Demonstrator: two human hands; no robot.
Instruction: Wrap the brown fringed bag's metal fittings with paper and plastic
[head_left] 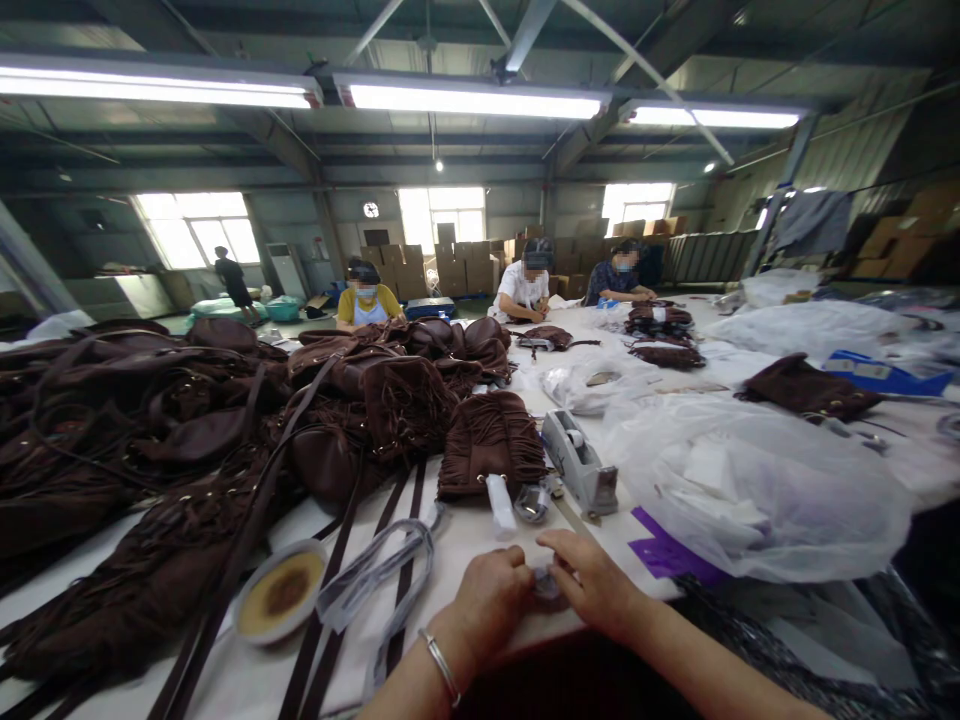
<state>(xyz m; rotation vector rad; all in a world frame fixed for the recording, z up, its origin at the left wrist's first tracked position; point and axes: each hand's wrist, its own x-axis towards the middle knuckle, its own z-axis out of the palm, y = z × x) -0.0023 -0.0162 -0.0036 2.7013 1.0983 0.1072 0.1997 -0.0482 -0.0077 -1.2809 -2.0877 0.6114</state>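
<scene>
Clear, plastic-looking piece (546, 583) between my hands, at the near edge of the tabletop (466, 537).
My left hand (491, 592) has its fingers curled narrow beside it; my right hand (596, 578) has the index extended, the rest bent inward. I cannot tell how firmly either grips. For clean handling, steady the piece with one hand and work lightly with the other, clear of the tape dispenser (577, 468) and brown fringed bag (491, 437) beyond.
</scene>
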